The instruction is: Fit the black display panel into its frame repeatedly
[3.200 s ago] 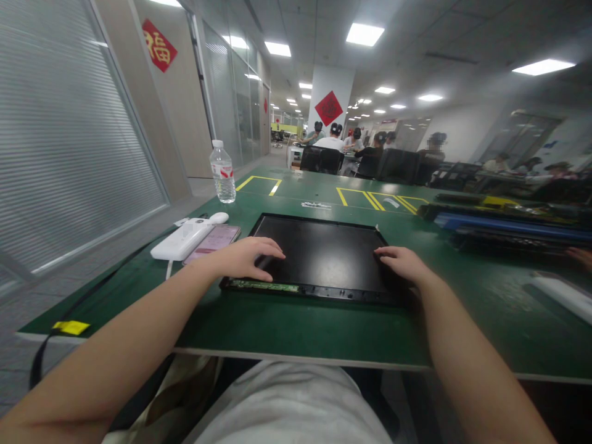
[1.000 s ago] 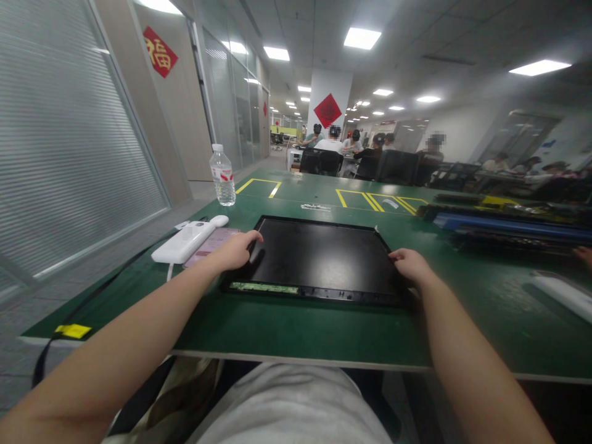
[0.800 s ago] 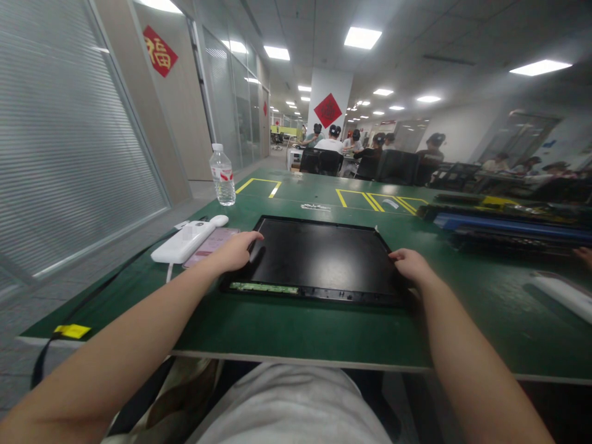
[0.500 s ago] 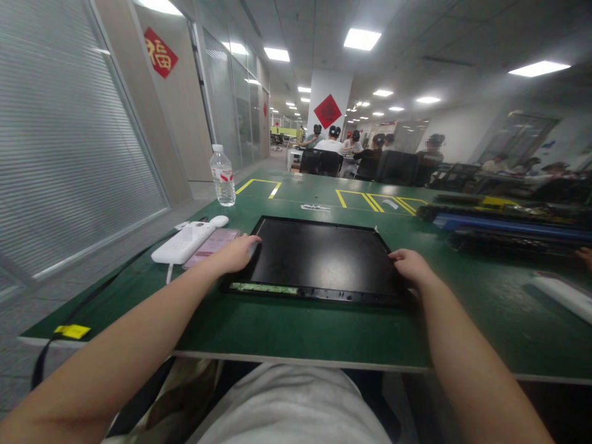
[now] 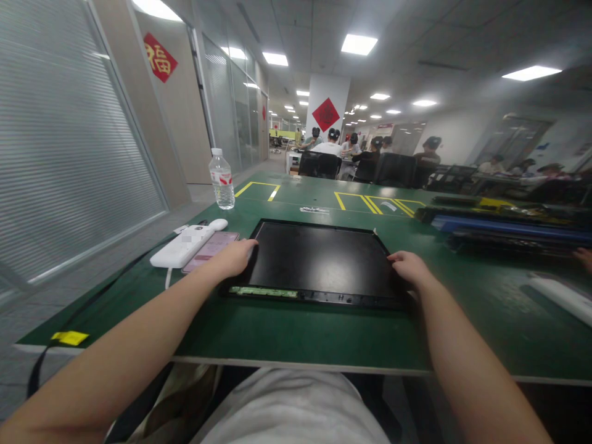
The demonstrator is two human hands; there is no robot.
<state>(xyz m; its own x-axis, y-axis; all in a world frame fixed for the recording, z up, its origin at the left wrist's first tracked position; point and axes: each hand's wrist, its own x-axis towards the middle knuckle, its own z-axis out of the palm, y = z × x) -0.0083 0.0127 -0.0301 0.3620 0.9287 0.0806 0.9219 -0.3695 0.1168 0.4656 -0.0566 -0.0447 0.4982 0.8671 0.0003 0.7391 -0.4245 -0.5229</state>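
Observation:
A black flat display panel (image 5: 319, 256) in a thin dark frame lies on the green table (image 5: 296, 336) before me. Along its near edge, toward the left, runs a green circuit board strip (image 5: 263, 291). My left hand (image 5: 237, 256) is closed on the panel's left edge, thumb on top. On the opposite side my right hand (image 5: 409, 268) grips the right edge, with thumb and fingers pinched around it. The undersides of both grips are hidden. Close to my left wrist lie a pink-screened phone (image 5: 210, 250) and a white device (image 5: 180, 248) with a cable.
A water bottle (image 5: 222, 179) stands at the far left. Yellow tape outlines (image 5: 358, 202) mark the table's back. At the right are stacked dark and blue parts (image 5: 499, 228), a white object (image 5: 562, 299) and another person's hand (image 5: 584, 254). People sit in the background.
The view has tilted slightly, so the scene sits a little lower. My left thumb has shifted slightly left along the panel's edge. Both hands stay on the panel.

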